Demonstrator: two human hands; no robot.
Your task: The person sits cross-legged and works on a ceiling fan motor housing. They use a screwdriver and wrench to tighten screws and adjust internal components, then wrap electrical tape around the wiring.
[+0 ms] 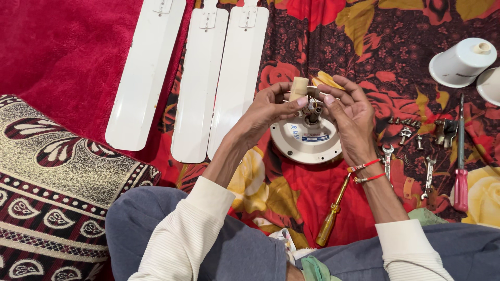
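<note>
Capacitor block (298, 87), small and cream, is being pinched by the left hand (271, 106) just above the fan motor (304, 139); the right hand (350, 112) is gripping its wires, steadying them. Blades (198, 83) are lying left of the motor, spanners (388, 156) right.

The scene is brightly and evenly lit, with warm, saturated reds and yellows in the floral cloth (312, 192). Light seems to fall from above, so shadows are soft and short: a faint one lies under the three white fan blades (198, 83), another beneath the round motor housing (304, 143). A mild sheen runs along the blades and the white cup (458, 62), without harsh glare. Focus is sharp across most of the frame; the trousers (239, 250) at the bottom edge look slightly soft. Straight edges bend little toward the corners.
</note>
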